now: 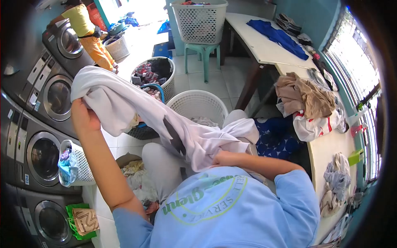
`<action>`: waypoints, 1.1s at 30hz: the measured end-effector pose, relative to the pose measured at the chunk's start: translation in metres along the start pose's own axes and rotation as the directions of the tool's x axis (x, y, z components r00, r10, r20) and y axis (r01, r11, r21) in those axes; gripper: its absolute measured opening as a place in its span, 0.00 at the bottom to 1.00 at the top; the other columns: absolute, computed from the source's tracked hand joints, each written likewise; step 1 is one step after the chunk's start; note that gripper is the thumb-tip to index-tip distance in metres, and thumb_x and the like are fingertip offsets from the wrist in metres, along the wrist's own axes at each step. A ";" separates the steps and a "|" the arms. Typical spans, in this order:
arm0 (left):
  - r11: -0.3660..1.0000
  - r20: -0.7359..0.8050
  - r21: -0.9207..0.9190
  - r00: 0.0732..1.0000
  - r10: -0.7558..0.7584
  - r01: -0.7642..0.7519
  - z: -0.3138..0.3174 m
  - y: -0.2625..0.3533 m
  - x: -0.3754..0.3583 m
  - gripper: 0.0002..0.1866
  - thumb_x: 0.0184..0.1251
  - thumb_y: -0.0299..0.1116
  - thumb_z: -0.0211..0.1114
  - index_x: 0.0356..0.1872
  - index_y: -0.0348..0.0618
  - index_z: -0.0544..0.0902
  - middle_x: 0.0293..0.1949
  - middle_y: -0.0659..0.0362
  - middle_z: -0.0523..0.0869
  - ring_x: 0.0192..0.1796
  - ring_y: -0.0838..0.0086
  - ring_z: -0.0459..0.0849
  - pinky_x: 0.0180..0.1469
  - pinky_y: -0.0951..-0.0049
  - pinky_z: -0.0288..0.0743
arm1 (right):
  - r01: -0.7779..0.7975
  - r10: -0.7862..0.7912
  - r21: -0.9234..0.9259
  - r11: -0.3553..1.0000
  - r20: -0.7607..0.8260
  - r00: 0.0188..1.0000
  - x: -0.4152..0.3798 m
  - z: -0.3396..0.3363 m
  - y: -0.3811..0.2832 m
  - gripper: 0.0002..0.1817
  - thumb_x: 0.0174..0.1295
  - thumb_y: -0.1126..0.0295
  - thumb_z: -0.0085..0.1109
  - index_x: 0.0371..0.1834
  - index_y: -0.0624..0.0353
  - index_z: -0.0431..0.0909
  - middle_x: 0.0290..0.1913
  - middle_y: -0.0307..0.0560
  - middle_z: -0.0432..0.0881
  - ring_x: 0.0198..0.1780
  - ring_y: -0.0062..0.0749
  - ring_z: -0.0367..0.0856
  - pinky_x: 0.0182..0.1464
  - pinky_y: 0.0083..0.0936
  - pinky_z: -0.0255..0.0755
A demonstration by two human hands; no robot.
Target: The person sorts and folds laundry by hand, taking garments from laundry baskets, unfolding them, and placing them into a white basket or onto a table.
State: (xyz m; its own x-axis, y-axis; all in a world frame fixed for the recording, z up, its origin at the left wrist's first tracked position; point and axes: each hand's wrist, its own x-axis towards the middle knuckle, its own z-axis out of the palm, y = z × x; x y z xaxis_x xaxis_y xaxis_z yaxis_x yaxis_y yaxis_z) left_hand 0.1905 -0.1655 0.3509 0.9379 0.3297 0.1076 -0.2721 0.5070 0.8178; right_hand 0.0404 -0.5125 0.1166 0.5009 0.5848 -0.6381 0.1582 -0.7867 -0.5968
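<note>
A pale whitish garment [124, 97] with a dark grey patch is stretched across in front of my body. My left hand [86, 118], raised at the left, is closed on its bunched upper end, which hangs over the fingers. Close to my chest, my right hand [227, 158] grips the other end in gathered folds, its fingers partly hidden by the cloth. The lower folds lie across my lap. Just beyond the garment stands a round white perforated basket [198, 97] with some light cloth at its bottom.
Front-loading machines [43, 153] line the left. A laundry basket [80, 165] hangs beside them. Ahead are a full hamper [167, 87] and a basket on a green stool [202, 51]. A table [283, 51] holds brown clothes [306, 95] at right. Another person [84, 29] bends at a machine.
</note>
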 end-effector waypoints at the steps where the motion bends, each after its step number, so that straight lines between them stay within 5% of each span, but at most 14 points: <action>1: 1.000 -0.003 0.003 1.000 0.031 -0.031 -0.004 0.002 -0.001 0.16 0.71 0.32 0.49 0.53 0.36 0.77 0.52 0.52 0.81 0.54 0.66 0.80 0.58 0.65 0.74 | 0.006 -0.006 -0.016 1.000 0.008 1.000 0.004 -0.003 0.005 0.27 0.62 0.49 0.56 0.58 0.56 0.75 0.51 0.49 0.81 0.52 0.38 0.80 0.48 0.31 0.73; 3: 0.998 -0.026 0.020 0.998 0.058 -0.058 -0.016 0.007 -0.003 0.16 0.70 0.32 0.49 0.52 0.35 0.77 0.52 0.52 0.81 0.54 0.65 0.80 0.58 0.65 0.75 | 0.002 -0.015 -0.089 0.996 -0.145 0.989 0.004 -0.006 0.008 0.18 0.63 0.54 0.57 0.47 0.55 0.82 0.42 0.48 0.85 0.45 0.35 0.81 0.49 0.30 0.71; 5: 0.997 -0.093 0.001 0.992 0.080 -0.080 -0.029 0.016 -0.001 0.16 0.69 0.31 0.50 0.52 0.34 0.77 0.52 0.51 0.80 0.53 0.65 0.81 0.58 0.65 0.75 | 0.130 -0.082 0.181 0.975 -0.251 0.965 -0.022 -0.040 0.006 0.17 0.64 0.57 0.57 0.48 0.56 0.81 0.44 0.46 0.84 0.46 0.32 0.80 0.51 0.28 0.70; 7: 0.991 -0.116 -0.018 0.985 0.127 -0.130 -0.063 0.023 0.018 0.16 0.69 0.30 0.50 0.52 0.33 0.77 0.51 0.50 0.80 0.52 0.63 0.81 0.57 0.62 0.76 | 0.417 0.100 0.591 0.691 -0.649 0.755 -0.061 -0.066 0.004 0.12 0.67 0.63 0.53 0.42 0.59 0.81 0.38 0.35 0.82 0.42 0.19 0.76 0.47 0.21 0.71; 8: 0.983 -0.132 -0.039 0.976 0.171 -0.177 -0.081 0.026 0.027 0.16 0.68 0.29 0.49 0.51 0.31 0.76 0.51 0.49 0.80 0.52 0.62 0.81 0.57 0.60 0.76 | 0.540 -0.084 0.337 0.771 -0.787 0.612 -0.073 -0.092 0.034 0.14 0.68 0.61 0.52 0.44 0.61 0.80 0.41 0.36 0.82 0.44 0.19 0.77 0.48 0.20 0.71; 10: 0.981 -0.209 -0.026 0.960 0.184 -0.193 -0.103 0.029 0.035 0.16 0.68 0.29 0.49 0.51 0.30 0.76 0.50 0.48 0.80 0.52 0.61 0.81 0.56 0.59 0.77 | 0.916 -0.064 0.298 0.268 -0.944 0.325 -0.126 -0.123 -0.004 0.24 0.70 0.53 0.47 0.57 0.62 0.72 0.53 0.48 0.79 0.54 0.32 0.77 0.58 0.31 0.70; 12: 0.979 -0.281 -0.009 0.940 0.193 -0.204 -0.137 0.029 0.049 0.16 0.67 0.28 0.49 0.50 0.28 0.76 0.49 0.46 0.80 0.51 0.59 0.81 0.55 0.57 0.78 | 0.965 0.194 0.262 -0.022 -0.946 0.261 -0.154 -0.140 0.012 0.27 0.72 0.50 0.40 0.62 0.59 0.67 0.60 0.50 0.74 0.60 0.36 0.74 0.63 0.36 0.66; 15: 0.977 -0.201 -0.102 0.966 0.162 -0.185 -0.158 0.017 0.060 0.16 0.67 0.28 0.50 0.49 0.27 0.76 0.49 0.46 0.80 0.49 0.58 0.82 0.53 0.58 0.80 | 0.937 0.127 0.325 -0.126 -0.932 0.340 -0.151 -0.140 0.040 0.28 0.71 0.48 0.39 0.63 0.59 0.67 0.60 0.48 0.75 0.60 0.36 0.74 0.62 0.36 0.67; 20: 0.988 -0.228 -0.064 0.966 0.120 -0.138 -0.135 -0.006 0.052 0.16 0.68 0.32 0.50 0.49 0.29 0.76 0.49 0.46 0.80 0.50 0.60 0.82 0.57 0.56 0.77 | 0.860 0.088 0.488 -0.147 -0.860 0.503 -0.133 -0.119 0.040 0.29 0.69 0.46 0.41 0.62 0.57 0.68 0.59 0.46 0.75 0.60 0.36 0.74 0.61 0.36 0.69; 22: 0.978 -0.241 -0.064 0.954 0.177 -0.197 -0.129 -0.008 0.055 0.16 0.69 0.32 0.50 0.50 0.31 0.76 0.50 0.47 0.80 0.51 0.59 0.81 0.57 0.56 0.76 | 0.893 -0.072 0.422 -0.159 -0.907 0.416 -0.146 -0.119 0.038 0.28 0.71 0.48 0.38 0.64 0.56 0.67 0.62 0.45 0.73 0.62 0.35 0.72 0.64 0.35 0.66; 26: 0.974 -0.139 0.022 0.965 0.224 -0.223 -0.128 -0.015 0.052 0.16 0.68 0.34 0.51 0.50 0.35 0.77 0.49 0.49 0.81 0.51 0.60 0.82 0.53 0.58 0.79 | 0.989 0.126 0.142 -0.038 -0.981 0.146 -0.171 -0.125 0.012 0.27 0.70 0.51 0.45 0.60 0.62 0.69 0.57 0.52 0.76 0.58 0.41 0.75 0.62 0.41 0.68; 30: 0.963 -0.106 0.261 0.990 0.094 -0.064 -0.075 -0.058 0.017 0.19 0.62 0.26 0.59 0.55 0.39 0.69 0.48 0.52 0.79 0.47 0.69 0.82 0.48 0.71 0.79 | 0.868 0.134 0.356 0.347 -0.935 0.330 -0.087 -0.113 -0.006 0.25 0.69 0.53 0.46 0.59 0.62 0.70 0.56 0.52 0.76 0.57 0.40 0.75 0.61 0.40 0.68; 31: 0.982 0.095 0.175 0.994 0.061 -0.077 -0.062 -0.077 0.001 0.23 0.61 0.21 0.61 0.56 0.40 0.65 0.49 0.55 0.77 0.48 0.72 0.81 0.49 0.72 0.78 | 0.810 0.102 0.404 0.425 -0.911 0.400 -0.063 -0.104 -0.014 0.25 0.69 0.53 0.46 0.58 0.62 0.70 0.56 0.52 0.77 0.57 0.40 0.75 0.61 0.39 0.68; 33: 0.927 0.190 0.374 0.979 -0.067 -0.009 -0.067 -0.110 -0.014 0.27 0.62 0.19 0.59 0.62 0.37 0.63 0.55 0.55 0.75 0.54 0.71 0.78 0.54 0.72 0.76 | 0.735 0.020 0.431 0.524 -0.869 0.495 -0.026 -0.086 -0.030 0.24 0.68 0.54 0.47 0.58 0.62 0.70 0.55 0.51 0.77 0.56 0.39 0.75 0.60 0.38 0.68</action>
State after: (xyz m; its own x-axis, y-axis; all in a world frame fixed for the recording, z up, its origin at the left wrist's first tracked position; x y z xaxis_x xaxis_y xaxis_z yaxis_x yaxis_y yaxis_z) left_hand 0.1930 -0.1724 0.2211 0.9779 0.1373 0.1578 -0.1802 0.1695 0.9689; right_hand 0.0956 -0.5215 0.1932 0.9903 0.1017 0.0949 0.0845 0.1023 -0.9912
